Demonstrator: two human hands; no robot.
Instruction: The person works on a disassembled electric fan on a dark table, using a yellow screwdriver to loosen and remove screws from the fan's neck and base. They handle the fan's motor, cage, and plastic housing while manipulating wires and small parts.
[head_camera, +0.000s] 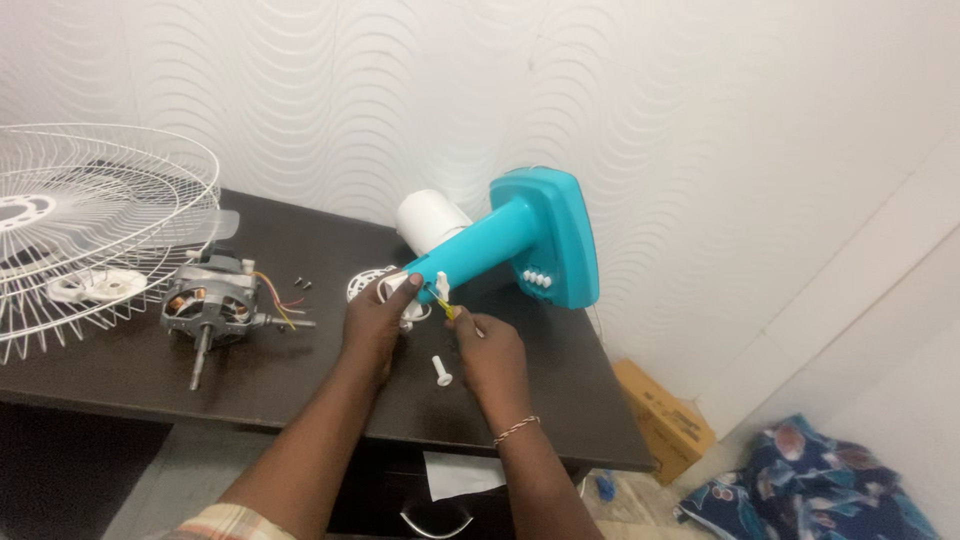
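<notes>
A teal fan stand (520, 240) lies tilted on the dark table (300, 380), its square base raised toward the wall. My left hand (378, 318) grips the narrow end of the stand's neck, over a white plastic part. My right hand (487, 352) holds a small yellow-handled screwdriver (447, 308) with its tip at that same end. A white plastic peg (442, 371) stands on the table between my hands.
A bare fan motor (212, 306) with coloured wires lies left of my hands, with two small screws (302, 283) beside it. A white wire fan guard (95, 230) covers the table's left end. A white cylinder (430, 220) sits behind the stand. A cardboard box (662, 420) and patterned cloth (810, 490) lie on the floor.
</notes>
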